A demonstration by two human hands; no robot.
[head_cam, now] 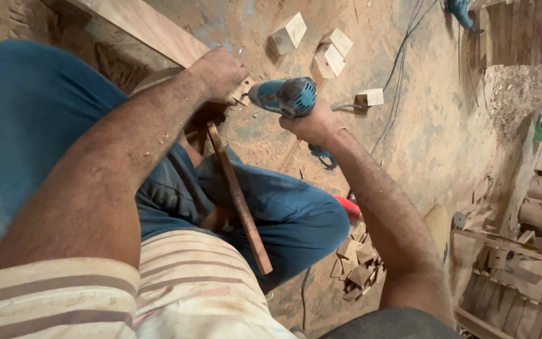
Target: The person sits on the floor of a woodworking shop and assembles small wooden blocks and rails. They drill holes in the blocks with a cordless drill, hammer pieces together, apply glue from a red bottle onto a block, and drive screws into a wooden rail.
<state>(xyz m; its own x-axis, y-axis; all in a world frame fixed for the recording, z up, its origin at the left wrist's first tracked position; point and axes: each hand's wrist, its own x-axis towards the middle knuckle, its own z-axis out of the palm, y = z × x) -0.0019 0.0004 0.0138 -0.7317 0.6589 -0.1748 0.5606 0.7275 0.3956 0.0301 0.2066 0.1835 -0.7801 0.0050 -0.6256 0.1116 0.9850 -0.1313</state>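
My right hand grips a blue electric drill held level, its tip pointing left. My left hand presses down on a small piece of wood right at the drill's tip; the piece is mostly hidden under my fingers. A long thin brown wooden strip runs from below my left hand down across my blue trouser leg. A wide wooden plank lies just behind my left hand. I am crouched over the sawdust-covered floor.
Several small wooden blocks lie on the floor beyond the drill, one more block to its right. Cables trail across the floor. A pile of wood offcuts sits by my knee. Wooden frames stand at right.
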